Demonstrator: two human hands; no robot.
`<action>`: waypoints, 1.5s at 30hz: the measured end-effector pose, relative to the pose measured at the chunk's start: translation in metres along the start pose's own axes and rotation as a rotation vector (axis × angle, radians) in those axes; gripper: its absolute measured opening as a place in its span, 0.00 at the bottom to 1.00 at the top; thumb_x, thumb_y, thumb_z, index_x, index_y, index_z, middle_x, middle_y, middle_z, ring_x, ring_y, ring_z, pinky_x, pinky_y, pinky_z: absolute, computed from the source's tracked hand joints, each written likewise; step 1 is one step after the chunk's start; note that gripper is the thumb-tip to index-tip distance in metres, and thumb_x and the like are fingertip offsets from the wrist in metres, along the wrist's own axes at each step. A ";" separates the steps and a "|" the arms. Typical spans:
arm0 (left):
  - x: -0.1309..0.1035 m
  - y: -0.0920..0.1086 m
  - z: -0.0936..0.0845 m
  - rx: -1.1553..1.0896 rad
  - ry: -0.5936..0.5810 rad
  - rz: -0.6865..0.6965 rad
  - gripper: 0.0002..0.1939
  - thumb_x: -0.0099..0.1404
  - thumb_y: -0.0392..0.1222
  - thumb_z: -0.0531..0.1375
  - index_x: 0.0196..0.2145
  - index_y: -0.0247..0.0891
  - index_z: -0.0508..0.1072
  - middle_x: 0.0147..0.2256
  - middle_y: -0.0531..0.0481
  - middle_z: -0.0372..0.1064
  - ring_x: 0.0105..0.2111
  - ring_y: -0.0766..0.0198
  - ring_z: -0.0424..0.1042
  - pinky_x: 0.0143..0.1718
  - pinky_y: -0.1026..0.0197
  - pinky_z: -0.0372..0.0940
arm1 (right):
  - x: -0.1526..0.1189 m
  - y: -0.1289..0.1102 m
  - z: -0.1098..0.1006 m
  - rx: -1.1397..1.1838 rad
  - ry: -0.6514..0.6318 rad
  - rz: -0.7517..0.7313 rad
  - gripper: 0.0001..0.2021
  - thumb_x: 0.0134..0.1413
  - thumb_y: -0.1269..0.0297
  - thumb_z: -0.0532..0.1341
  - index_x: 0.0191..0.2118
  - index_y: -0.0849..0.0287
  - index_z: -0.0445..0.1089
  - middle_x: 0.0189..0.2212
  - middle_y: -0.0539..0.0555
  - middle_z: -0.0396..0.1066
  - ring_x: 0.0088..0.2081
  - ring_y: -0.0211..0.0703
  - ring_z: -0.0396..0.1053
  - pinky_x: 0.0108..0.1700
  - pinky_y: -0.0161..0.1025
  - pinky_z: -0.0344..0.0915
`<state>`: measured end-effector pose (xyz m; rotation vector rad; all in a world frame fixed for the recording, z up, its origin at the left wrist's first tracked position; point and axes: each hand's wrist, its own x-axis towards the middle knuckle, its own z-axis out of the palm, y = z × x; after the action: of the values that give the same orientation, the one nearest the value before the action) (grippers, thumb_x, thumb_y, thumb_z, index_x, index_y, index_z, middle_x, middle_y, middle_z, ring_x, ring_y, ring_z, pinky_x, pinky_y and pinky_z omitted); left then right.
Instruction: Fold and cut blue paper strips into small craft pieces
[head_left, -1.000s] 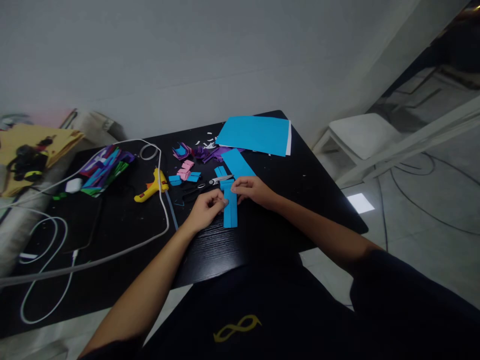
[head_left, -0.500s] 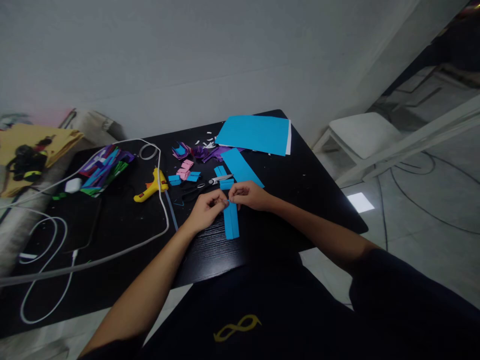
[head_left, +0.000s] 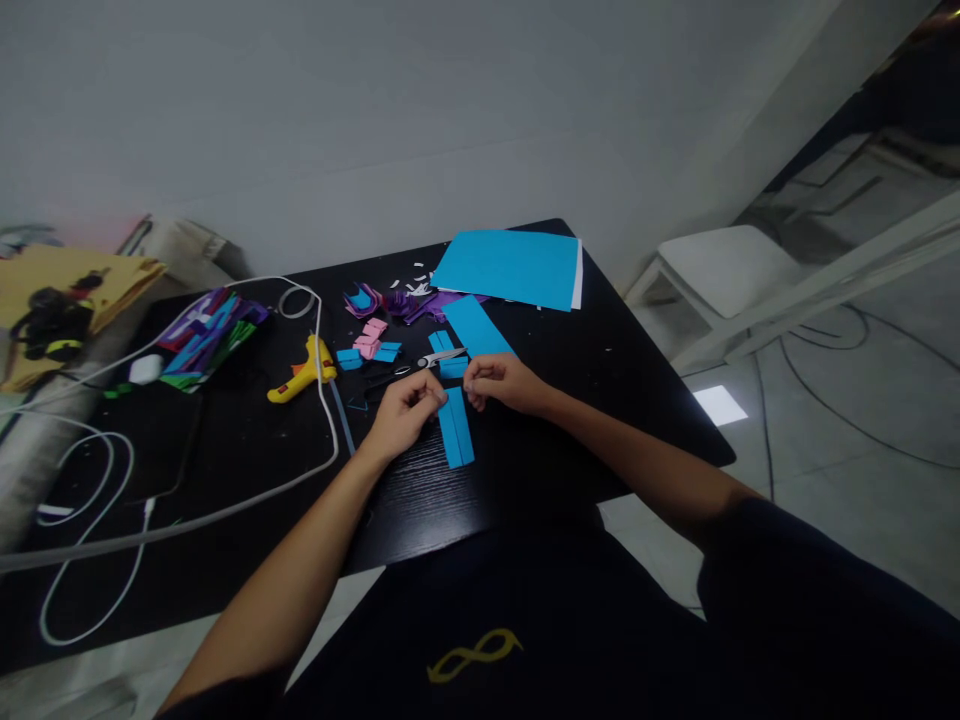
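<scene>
My left hand (head_left: 409, 412) is closed in a pinch at the upper left corner of a creased blue paper strip (head_left: 457, 432), which hangs slightly tilted over the black table. Just right of the strip's top, apart from it, is my right hand (head_left: 501, 384). Its fingers are curled together, and what they hold, if anything, is hidden. Beyond the hands lie a small folded blue paper piece (head_left: 453, 368) and scissors (head_left: 441, 357) with open blades. A longer blue paper strip (head_left: 480, 325) lies behind the right hand.
Blue sheets (head_left: 510, 268) lie at the back of the table (head_left: 600, 400). Left of my hands are pink folded pieces (head_left: 370, 340), a yellow glue gun (head_left: 304, 375) and a looping white cable (head_left: 328, 400). Colourful paper strips (head_left: 210, 340) lie farther left. A white stool (head_left: 727, 265) stands right.
My hands have moved apart; the right has let go of the strip's top and shifted slightly right and up. The strip has tilted and moved a little left with my left hand.
</scene>
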<state>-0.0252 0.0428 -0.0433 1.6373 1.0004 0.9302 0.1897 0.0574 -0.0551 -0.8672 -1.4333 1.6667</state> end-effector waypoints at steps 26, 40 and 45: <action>-0.001 -0.004 0.001 0.165 -0.129 0.055 0.04 0.60 0.38 0.60 0.28 0.36 0.73 0.23 0.55 0.65 0.25 0.67 0.61 0.28 0.64 0.55 | -0.002 -0.001 0.003 -0.114 -0.090 0.053 0.05 0.46 0.65 0.68 0.29 0.61 0.73 0.20 0.46 0.71 0.20 0.33 0.68 0.26 0.32 0.66; -0.002 -0.005 0.003 0.142 -0.138 0.031 0.05 0.61 0.39 0.60 0.29 0.36 0.74 0.23 0.56 0.64 0.24 0.68 0.60 0.28 0.64 0.55 | -0.002 0.004 0.005 -0.105 -0.106 0.069 0.06 0.46 0.65 0.69 0.30 0.61 0.74 0.19 0.46 0.71 0.20 0.34 0.69 0.26 0.32 0.67; -0.002 -0.006 0.002 0.166 -0.144 0.051 0.04 0.60 0.38 0.60 0.28 0.36 0.73 0.23 0.56 0.64 0.24 0.68 0.61 0.28 0.64 0.54 | -0.001 0.003 0.003 -0.121 -0.121 0.067 0.05 0.46 0.65 0.68 0.30 0.61 0.74 0.20 0.46 0.71 0.21 0.35 0.69 0.25 0.32 0.66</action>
<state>-0.0248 0.0415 -0.0499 1.8488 0.9615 0.7670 0.1872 0.0550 -0.0578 -0.9023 -1.6171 1.7220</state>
